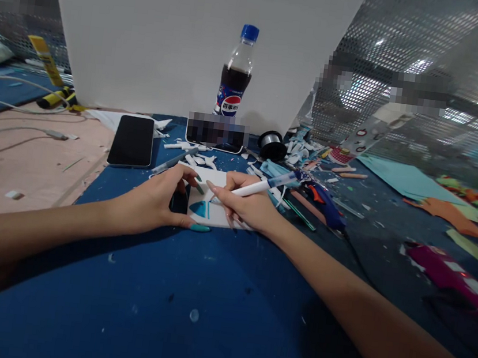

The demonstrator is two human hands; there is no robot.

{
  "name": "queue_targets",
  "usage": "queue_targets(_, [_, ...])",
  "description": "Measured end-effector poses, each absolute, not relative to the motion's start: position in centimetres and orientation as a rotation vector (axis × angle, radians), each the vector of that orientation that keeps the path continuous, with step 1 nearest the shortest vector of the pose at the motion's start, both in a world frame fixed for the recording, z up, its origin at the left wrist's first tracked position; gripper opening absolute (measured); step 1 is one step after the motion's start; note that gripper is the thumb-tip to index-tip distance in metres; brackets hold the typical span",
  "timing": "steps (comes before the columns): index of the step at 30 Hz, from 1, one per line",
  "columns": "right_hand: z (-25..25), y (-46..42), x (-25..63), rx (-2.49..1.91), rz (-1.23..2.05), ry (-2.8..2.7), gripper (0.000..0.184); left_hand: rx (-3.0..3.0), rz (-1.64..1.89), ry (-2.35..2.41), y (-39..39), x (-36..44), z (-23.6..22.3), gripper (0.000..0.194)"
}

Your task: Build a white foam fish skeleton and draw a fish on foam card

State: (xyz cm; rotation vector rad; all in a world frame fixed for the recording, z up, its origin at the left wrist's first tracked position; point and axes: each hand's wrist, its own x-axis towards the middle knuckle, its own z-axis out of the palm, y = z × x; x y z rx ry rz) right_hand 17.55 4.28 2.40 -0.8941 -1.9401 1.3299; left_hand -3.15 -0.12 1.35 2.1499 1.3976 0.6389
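Note:
A small white foam piece [202, 196] lies on the blue mat [190, 289] with a teal shape drawn on it. My left hand [155, 201] rests on the piece's left side, its fingers curled around a dark object I cannot name and pressing the piece down. My right hand [246, 206] grips a white pen with a blue cap end [266, 185], its tip on the white piece.
A cola bottle [235, 74] stands before a white board [187, 33]. A black phone [132, 141] lies at the left, a second phone [215, 133] by the bottle, and a wire spool [271, 144]. White scraps, a blue glue gun [327, 204], coloured paper at right.

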Motion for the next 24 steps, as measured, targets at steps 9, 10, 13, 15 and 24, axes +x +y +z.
queue_targets(9, [2.24,4.41,17.85,-0.904,1.329,-2.005,0.039,2.177,0.645,1.398,-0.25,-3.13,1.41,0.059])
queue_targets(10, [2.22,4.41,17.86,-0.913,1.327,-2.004,0.039,2.183,0.651,1.401,-0.27,-3.11,1.39,0.059])
queue_targets(13, [2.25,4.37,17.83,-0.933,1.326,-2.004,0.038,2.194,0.663,1.408,-0.29,-3.07,1.26,0.058])
queue_targets(15, [2.33,4.34,17.78,-0.936,1.332,-2.004,0.039,2.191,0.676,1.404,-0.27,-3.08,1.13,0.058])
queue_targets(24, [2.34,4.40,17.74,-0.957,1.332,-1.981,0.040,2.184,0.650,1.387,-0.12,-3.11,1.32,0.060])
